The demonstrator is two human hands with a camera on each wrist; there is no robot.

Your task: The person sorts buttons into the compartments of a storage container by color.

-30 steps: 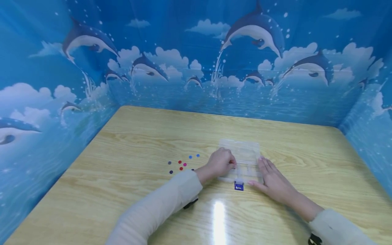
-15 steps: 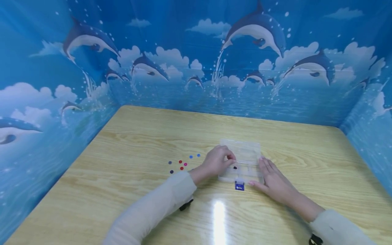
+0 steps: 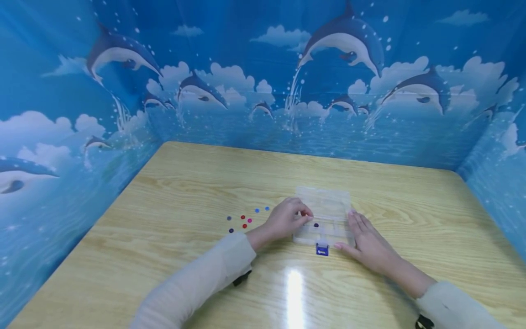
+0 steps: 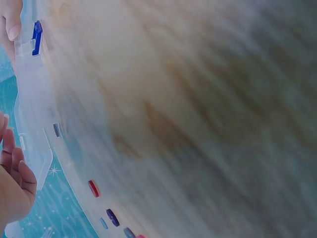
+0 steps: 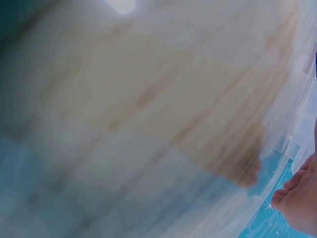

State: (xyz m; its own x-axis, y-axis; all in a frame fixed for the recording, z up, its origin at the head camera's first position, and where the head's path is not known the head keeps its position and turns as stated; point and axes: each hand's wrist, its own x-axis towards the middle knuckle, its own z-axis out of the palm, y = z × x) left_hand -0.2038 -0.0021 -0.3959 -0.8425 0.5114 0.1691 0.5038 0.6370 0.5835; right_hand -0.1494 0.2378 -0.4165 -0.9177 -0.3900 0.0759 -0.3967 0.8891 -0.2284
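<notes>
A clear plastic box (image 3: 302,241) lies on the table with its transparent lid (image 3: 324,201) folded back. It has inner dividers and a blue latch (image 3: 322,249) on its near edge. One small dark disc (image 3: 316,225) sits in a left compartment. My left hand (image 3: 285,219) hovers at the box's left side, fingers loosely bent, and nothing shows between them; the left wrist view also has these relaxed fingers (image 4: 17,166). My right hand (image 3: 371,244) rests against the box's right side with fingers extended. In the right wrist view only part of that hand (image 5: 299,201) appears.
Left of the box, several small discs are scattered on the wooden table (image 3: 197,183): red (image 3: 243,217), pink (image 3: 249,220), blue (image 3: 257,210) and dark (image 3: 231,230) ones. A dolphin-print curtain (image 3: 263,105) encloses the back and sides.
My left hand has drawn back leftward from over the compartment, its fingers loosening. The dark disc now shows in the box. My right hand has stayed at the box's side.
</notes>
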